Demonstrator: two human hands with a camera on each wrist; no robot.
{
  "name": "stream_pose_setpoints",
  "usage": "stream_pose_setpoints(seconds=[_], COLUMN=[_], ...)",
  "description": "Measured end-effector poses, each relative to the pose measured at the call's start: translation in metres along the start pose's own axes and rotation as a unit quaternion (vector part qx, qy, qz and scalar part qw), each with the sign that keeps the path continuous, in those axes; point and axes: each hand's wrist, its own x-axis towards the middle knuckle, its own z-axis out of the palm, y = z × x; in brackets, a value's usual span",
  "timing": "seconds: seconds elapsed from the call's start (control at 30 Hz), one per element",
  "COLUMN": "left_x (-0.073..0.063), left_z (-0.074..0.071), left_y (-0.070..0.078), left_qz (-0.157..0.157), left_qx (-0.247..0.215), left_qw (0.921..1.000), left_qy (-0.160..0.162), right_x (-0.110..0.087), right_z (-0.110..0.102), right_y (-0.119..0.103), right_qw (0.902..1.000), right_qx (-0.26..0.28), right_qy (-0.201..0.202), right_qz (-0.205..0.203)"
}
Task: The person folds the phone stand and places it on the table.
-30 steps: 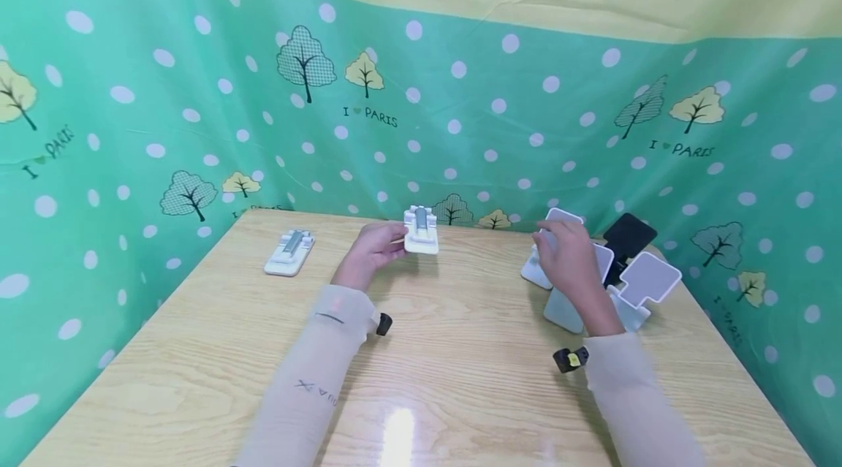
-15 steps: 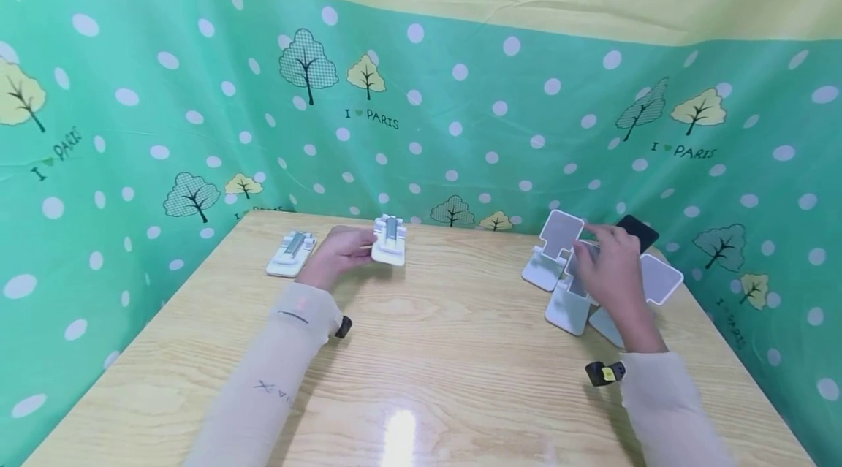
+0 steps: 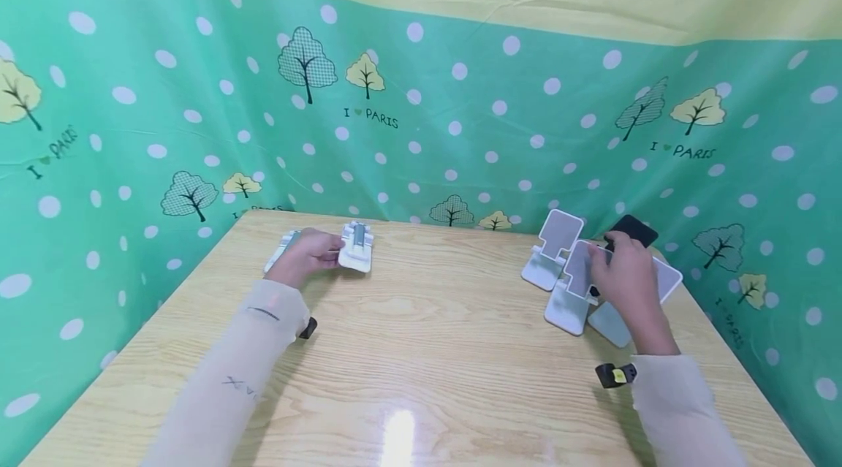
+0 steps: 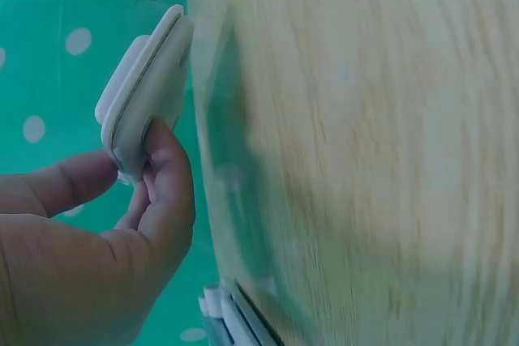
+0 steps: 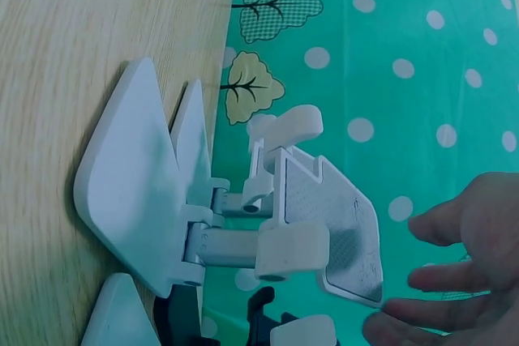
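My left hand [image 3: 304, 256] pinches a folded white phone stand [image 3: 357, 249] by its edge. The left wrist view shows the thumb and fingers on the lower end of this stand [image 4: 154, 79], which is raised off the table. A second folded phone stand [image 3: 281, 246] lies partly hidden behind that hand. On the right, my right hand [image 3: 630, 284] is over a group of unfolded phone stands, near a black one [image 3: 638, 229]. Seen from the right wrist, its fingers [image 5: 438, 277] are loosely extended beside the tilted plate of a white phone stand [image 5: 349, 232], gripping nothing.
White unfolded phone stands crowd the right side: one at the back [image 3: 543, 270], one in front [image 3: 567, 310] and one partly under the right hand [image 3: 610, 324]. A wooden table [image 3: 447, 350] reaches back to a green patterned cloth [image 3: 460, 123].
My left hand has carried the folded phone stand leftward, towards the other folded one. My right hand has shifted right, from the back white stand to the black one.
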Motion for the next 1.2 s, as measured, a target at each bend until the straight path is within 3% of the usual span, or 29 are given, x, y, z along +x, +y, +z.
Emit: stream_pose_setpoints(seconds=[0.2, 0.43, 0.73, 1.0, 1.2], left_x=[-0.001, -0.002, 0.003, 0.001, 0.0], left_z=[-0.018, -0.027, -0.041, -0.04, -0.032], left_y=[-0.001, -0.003, -0.002, -0.001, 0.0], left_qz=[0.002, 0.001, -0.013, -0.011, -0.005], left_qx=[0.035, 0.064, 0.136, 0.229, 0.307], left_qw=[0.9993, 0.9974, 0.9871, 0.9632, 0.9399], left_qy=[0.01, 0.035, 0.084, 0.14, 0.15], right_x=[0.001, 0.002, 0.005, 0.01, 0.009], right_z=[-0.004, -0.007, -0.005, -0.004, -0.008], right_y=[0.003, 0.008, 0.017, 0.022, 0.017], right_qw=[0.999, 0.9943, 0.9894, 0.9844, 0.9771], right_qx=[0.0, 0.018, 0.038, 0.083, 0.131], right_qy=[-0.039, -0.093, -0.127, -0.127, -0.132], right_qz=[0.021, 0.049, 0.06, 0.089, 0.103])
